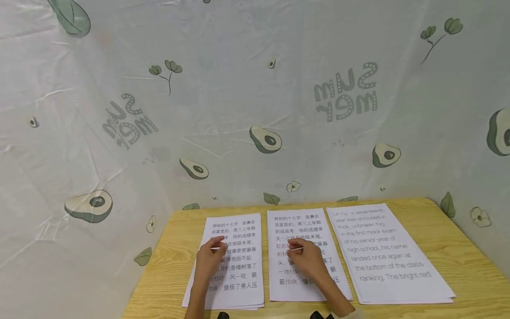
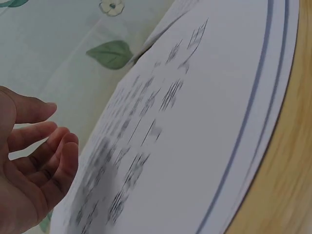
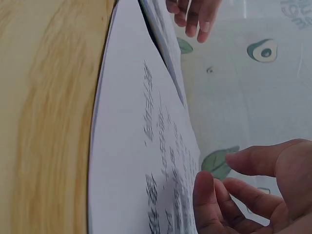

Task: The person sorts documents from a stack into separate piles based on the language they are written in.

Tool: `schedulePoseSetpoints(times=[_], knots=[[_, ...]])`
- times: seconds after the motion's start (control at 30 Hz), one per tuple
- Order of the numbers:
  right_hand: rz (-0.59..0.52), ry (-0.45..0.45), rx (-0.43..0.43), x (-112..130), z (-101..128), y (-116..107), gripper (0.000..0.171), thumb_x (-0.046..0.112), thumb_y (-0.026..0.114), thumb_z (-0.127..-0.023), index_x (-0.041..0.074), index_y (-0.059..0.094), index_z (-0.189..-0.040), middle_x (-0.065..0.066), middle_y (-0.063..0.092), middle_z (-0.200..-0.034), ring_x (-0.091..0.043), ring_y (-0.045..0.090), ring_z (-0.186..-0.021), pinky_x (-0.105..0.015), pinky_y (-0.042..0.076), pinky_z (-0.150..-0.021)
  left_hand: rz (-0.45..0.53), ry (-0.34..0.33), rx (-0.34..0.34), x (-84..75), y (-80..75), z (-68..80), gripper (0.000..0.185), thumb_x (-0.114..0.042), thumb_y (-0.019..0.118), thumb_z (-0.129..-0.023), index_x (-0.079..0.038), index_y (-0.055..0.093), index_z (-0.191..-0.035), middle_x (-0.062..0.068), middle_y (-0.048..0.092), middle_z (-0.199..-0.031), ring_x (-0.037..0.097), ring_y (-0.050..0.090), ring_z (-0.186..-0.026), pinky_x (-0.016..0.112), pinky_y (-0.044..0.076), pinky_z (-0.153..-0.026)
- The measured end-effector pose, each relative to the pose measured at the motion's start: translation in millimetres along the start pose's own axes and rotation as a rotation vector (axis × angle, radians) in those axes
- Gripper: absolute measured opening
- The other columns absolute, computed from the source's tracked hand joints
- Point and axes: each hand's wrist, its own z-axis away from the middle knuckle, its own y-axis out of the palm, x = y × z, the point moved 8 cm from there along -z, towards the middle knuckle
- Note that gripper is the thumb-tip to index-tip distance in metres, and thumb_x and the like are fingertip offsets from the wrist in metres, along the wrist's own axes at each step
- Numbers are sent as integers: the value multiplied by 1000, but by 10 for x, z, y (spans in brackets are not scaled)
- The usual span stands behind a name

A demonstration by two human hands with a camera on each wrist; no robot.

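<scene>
Three white printed paper sheets are lying side by side on the light wooden worktop (image 1: 458,248). The left hand (image 1: 210,259) is hovering, fingers relaxed, over the left Chinese sheet (image 1: 239,266); the right hand (image 1: 308,261), also loose, over the middle Chinese sheet (image 1: 279,283). The English sheet (image 1: 390,257) is lying untouched. It seems a comparing step; next calls for pressing or pinching one sheet.

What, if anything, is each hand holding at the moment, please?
Nothing. The left hand hovers over the left sheet and the right hand over the middle sheet, fingers loose.
</scene>
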Motion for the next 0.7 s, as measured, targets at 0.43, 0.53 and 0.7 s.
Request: schedulePoseSetpoints(times=[0.43, 0.53, 0.7], knots=[[131, 42, -67, -267, -38, -558, 37, 12, 76, -93, -2, 75, -127, -8, 78, -104, -19, 75, -91, -27, 56, -77, 62, 43, 112, -267, 720, 64, 36, -14, 74, -98, -3, 73, -133, 8, 74, -103, 13, 67, -76, 23, 57, -63], [145, 57, -73, -319, -33, -658, 38, 13, 75, -94, -2, 74, -129, -9, 78, -105, -19, 74, -92, -26, 54, -77, 92, 46, 125, -318, 830, 80, 37, -13, 74, -98, -2, 73, -133, 8, 74, -102, 13, 67, -75, 23, 58, -62], [159, 59, -78, -383, -22, -793, 40, 14, 75, -95, -3, 73, -132, -9, 78, -108, -21, 75, -96, -27, 54, -79, 113, 53, 137, -389, 991, 103, 36, -12, 74, -97, -1, 73, -132, 7, 74, -102, 13, 66, -78, 24, 58, -63]])
